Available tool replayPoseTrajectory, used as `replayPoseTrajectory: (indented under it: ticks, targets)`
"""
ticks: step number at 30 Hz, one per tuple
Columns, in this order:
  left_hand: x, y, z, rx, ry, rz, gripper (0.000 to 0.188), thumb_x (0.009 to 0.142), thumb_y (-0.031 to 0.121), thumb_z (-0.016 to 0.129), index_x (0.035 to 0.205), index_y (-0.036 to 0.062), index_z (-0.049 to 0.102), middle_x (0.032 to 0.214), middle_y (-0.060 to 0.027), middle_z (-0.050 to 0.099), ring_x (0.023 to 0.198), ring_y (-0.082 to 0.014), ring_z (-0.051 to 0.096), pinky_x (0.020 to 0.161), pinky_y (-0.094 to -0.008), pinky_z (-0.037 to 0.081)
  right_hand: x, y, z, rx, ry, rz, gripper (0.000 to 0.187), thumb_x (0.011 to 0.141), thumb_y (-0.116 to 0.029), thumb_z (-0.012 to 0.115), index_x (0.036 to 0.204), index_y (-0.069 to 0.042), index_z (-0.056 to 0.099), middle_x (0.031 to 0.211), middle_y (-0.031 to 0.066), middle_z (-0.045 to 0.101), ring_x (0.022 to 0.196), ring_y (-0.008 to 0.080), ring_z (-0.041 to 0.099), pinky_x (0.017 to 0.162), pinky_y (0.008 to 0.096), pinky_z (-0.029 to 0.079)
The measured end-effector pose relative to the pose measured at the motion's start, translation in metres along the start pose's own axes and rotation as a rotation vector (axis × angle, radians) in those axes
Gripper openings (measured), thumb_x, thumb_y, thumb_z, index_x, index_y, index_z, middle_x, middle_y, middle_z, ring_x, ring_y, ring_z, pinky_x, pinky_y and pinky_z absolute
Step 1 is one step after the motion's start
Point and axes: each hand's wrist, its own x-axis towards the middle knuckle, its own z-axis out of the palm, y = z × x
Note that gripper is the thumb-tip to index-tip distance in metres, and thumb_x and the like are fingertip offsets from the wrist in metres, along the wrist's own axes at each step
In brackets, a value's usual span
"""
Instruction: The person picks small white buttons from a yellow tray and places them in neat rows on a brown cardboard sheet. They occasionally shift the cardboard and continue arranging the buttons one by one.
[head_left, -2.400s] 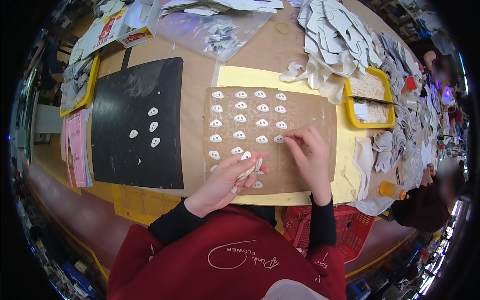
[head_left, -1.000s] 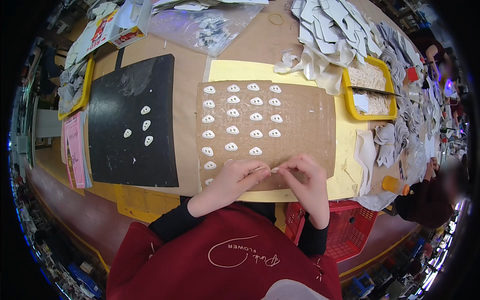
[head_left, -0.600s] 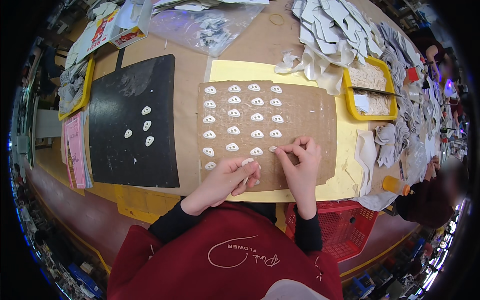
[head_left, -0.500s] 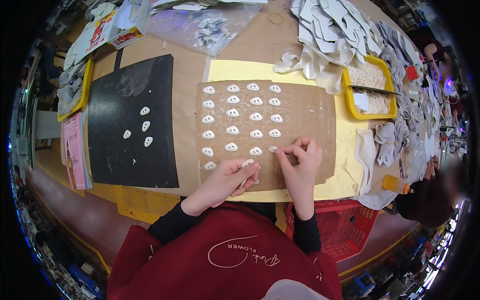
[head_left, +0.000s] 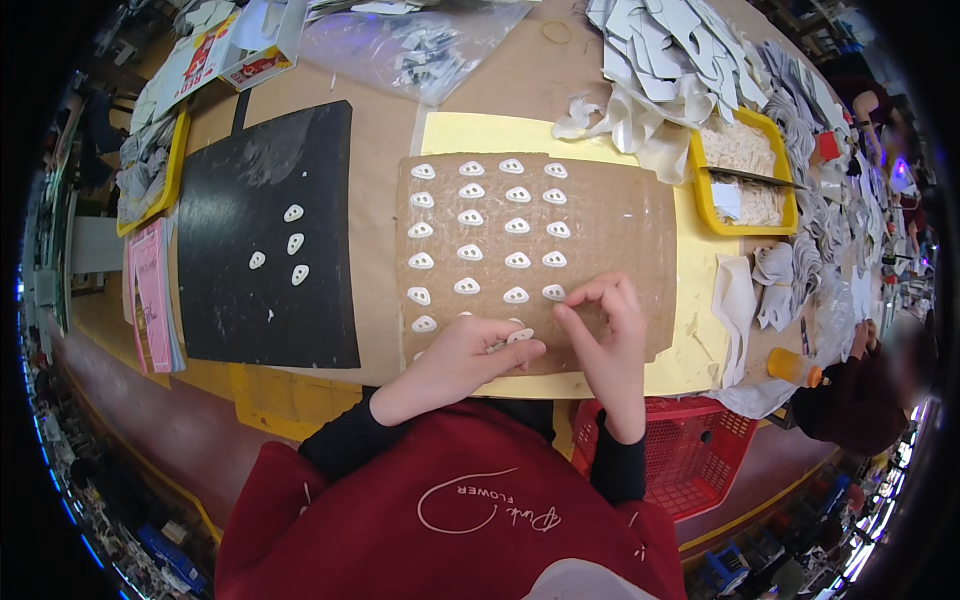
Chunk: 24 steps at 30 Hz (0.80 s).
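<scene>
Rows of small white rounded-triangular pieces with two holes lie on a brown cardboard sheet. My left hand, over the sheet's near edge, is closed on a few such pieces; one white two-holed piece sticks out between thumb and fingers. Part of the lowest row is hidden beneath this hand. To its right, my right hand has thumb and forefinger slightly apart with nothing seen between them. Its fingertips are just beside the lowest piece of the right-hand column.
A black board with several similar pieces lies left. Yellow paper lies beneath the cardboard. A yellow tray of pale bits stands right, near grey cut-outs. A red basket sits below the table edge; another person is at far right.
My right thumb and forefinger have come off the lowest piece of the right-hand column, which now lies free. My left hand has shifted right, and the piece at its thumb has tilted flatter.
</scene>
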Motion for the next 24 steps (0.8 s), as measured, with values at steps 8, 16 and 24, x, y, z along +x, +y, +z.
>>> replayPoseTrajectory:
  ticks: [8,16,24]
  targets:
    - [0.001,-0.005,0.006,0.180,0.055,0.164,0.018,0.096,0.023,0.069,0.099,0.0057,0.074,0.074,0.0044,0.063,0.063,-0.0020,0.048,0.055,-0.0216,0.038,-0.012,-0.018,-0.009,0.243,-0.292,0.079,0.018,0.081,0.005,0.073,0.099,0.001,0.075,0.087,0.0084,0.069,0.080,0.0164,0.065,0.070,0.0275,0.050]
    - [-0.005,0.013,0.005,-0.147,0.174,0.081,0.017,0.097,0.016,0.068,0.106,0.0022,0.074,0.083,0.0038,0.070,0.071,-0.0012,0.057,0.062,-0.0179,0.044,-0.019,-0.010,-0.009,0.173,-0.151,-0.163,0.019,0.085,0.005,0.072,0.104,0.000,0.075,0.090,0.0102,0.072,0.081,0.0165,0.070,0.071,0.0262,0.054]
    - [-0.003,0.010,0.000,0.065,0.176,0.142,0.016,0.094,0.014,0.070,0.099,-0.0005,0.075,0.085,-0.0016,0.074,0.078,-0.0057,0.065,0.071,-0.0226,0.050,-0.019,-0.014,-0.006,0.117,-0.151,-0.119,0.028,0.086,0.004,0.071,0.113,-0.003,0.072,0.090,0.0074,0.067,0.079,0.0160,0.065,0.069,0.0278,0.053]
